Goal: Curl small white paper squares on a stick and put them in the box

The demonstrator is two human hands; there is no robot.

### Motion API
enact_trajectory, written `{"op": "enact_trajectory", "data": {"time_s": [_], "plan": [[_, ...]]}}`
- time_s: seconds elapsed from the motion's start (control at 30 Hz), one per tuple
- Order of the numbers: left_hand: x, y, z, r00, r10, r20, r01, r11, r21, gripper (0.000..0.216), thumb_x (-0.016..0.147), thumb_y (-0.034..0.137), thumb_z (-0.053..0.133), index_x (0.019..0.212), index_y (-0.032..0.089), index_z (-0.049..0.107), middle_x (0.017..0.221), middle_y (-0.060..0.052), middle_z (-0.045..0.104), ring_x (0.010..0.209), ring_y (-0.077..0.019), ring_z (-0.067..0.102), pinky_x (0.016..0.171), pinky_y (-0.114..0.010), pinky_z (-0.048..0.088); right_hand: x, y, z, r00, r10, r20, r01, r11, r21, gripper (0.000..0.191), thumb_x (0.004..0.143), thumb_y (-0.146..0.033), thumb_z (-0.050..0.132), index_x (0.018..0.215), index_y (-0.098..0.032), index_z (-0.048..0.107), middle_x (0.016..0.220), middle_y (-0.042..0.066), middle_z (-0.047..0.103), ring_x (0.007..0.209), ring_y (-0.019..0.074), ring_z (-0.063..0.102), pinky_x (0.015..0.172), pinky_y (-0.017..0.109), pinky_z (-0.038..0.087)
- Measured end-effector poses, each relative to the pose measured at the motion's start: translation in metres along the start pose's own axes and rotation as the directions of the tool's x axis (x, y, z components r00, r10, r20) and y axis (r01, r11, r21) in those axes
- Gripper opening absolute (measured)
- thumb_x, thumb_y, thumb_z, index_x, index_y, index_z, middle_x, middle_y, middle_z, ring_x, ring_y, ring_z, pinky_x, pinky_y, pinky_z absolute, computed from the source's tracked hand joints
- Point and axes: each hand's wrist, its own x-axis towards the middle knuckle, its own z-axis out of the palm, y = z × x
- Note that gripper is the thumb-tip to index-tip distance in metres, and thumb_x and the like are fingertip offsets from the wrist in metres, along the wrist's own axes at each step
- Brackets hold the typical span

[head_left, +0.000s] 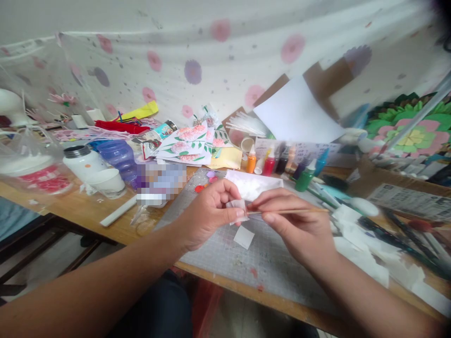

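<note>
My left hand (207,213) pinches a small white square of tissue paper (238,209) above the grey cutting mat (225,253). My right hand (296,223) grips a thin wooden stick (299,211), whose left tip meets the pinched paper. Both hands are closed and nearly touching over the middle of the mat. A second white paper square (244,237) lies flat on the mat just below them. A white sheet of tissue (253,185) lies behind the hands.
Small paint bottles (269,164) stand in a row behind the mat. A white jar (82,162), a paper cup (109,183) and a purple bottle (120,157) sit at left. White paper scraps (362,256) and pens (398,239) lie at right. Painted flower cards (188,141) lean at the back.
</note>
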Motion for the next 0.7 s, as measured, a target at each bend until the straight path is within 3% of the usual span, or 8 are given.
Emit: {"op": "enact_trajectory", "data": {"time_s": [0.7], "plan": [[0.0001, 0.0004, 0.0010, 1.000, -0.017, 0.012, 0.017, 1.000, 0.013, 0.026, 0.072, 0.011, 0.072, 0.082, 0.017, 0.049, 0.065, 0.006, 0.061, 0.057, -0.0063, 0.055, 0.056, -0.018, 0.042, 0.0003, -0.0007, 0.0005, 0.999, -0.017, 0.031, 0.017, 1.000, -0.020, 0.015, 0.079, -0.006, 0.068, 0.082, -0.019, 0.075, 0.081, 0.006, 0.075, 0.085, 0.0171, 0.070, 0.078, 0.031, 0.057]]}}
